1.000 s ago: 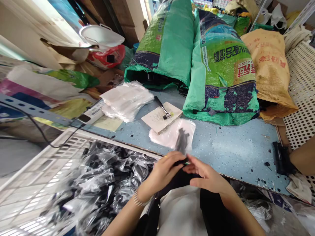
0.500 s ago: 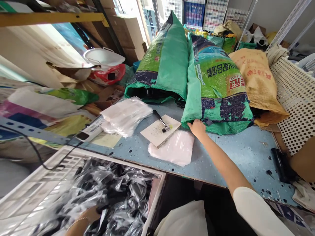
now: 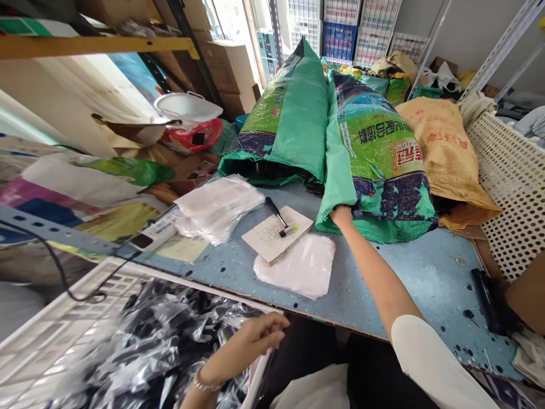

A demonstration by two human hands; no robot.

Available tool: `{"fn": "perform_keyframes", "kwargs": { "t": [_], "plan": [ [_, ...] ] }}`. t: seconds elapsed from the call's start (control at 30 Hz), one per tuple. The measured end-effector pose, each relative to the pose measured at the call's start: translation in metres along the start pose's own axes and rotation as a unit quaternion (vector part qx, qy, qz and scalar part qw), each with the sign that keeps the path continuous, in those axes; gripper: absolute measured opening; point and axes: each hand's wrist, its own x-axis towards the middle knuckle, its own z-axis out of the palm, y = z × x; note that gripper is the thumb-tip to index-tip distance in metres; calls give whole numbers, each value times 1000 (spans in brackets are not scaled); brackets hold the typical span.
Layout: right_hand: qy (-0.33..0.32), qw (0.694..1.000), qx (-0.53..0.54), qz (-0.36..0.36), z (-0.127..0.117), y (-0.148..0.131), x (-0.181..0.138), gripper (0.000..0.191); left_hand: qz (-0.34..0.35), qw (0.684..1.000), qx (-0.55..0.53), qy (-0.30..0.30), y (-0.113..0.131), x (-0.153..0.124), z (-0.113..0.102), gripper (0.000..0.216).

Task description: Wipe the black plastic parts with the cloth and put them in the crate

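My right hand (image 3: 342, 215) reaches into the mouth of the front green woven bag (image 3: 383, 153). Its fingers are hidden under the bag's edge, so what they hold cannot be seen. My left hand (image 3: 261, 336), with a beaded bracelet at the wrist, hovers over the right rim of the white plastic crate (image 3: 17, 335). Its fingers are loosely bent, the thumb apart from them, and nothing shows between them. Many black items in clear plastic bags (image 3: 166, 341) fill the crate.
On the blue table (image 3: 409, 278) are a brush-like tool (image 3: 279, 218) on a board (image 3: 259, 234), and two stacks of clear bags (image 3: 217, 204) (image 3: 304, 264). A second green bag (image 3: 293, 113) and a yellow sack (image 3: 443, 142) stand behind. A black object (image 3: 489, 301) lies at right.
My left hand has come up out of the bagged items, toward the crate's right rim. My right hand has slid from the green bag's edge into its mouth, lifting the edge.
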Motion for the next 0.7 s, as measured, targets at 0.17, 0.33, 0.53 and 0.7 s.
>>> {"fn": "perform_keyframes", "kwargs": {
  "t": [0.17,0.33,0.53,0.7],
  "plan": [
    [-2,998,64,-11,-14,14,-6,41,90,993,-71,-12,36,30,22,38],
    [12,992,122,-39,-26,74,-129,61,111,957,-262,57,65,99,51,54],
    [58,948,176,-259,-56,113,-272,51,103,912,-384,102,115,151,109,58],
    [180,940,90,-276,-99,138,-246,29,105,926,-359,-39,130,125,135,57]
  ]
}}
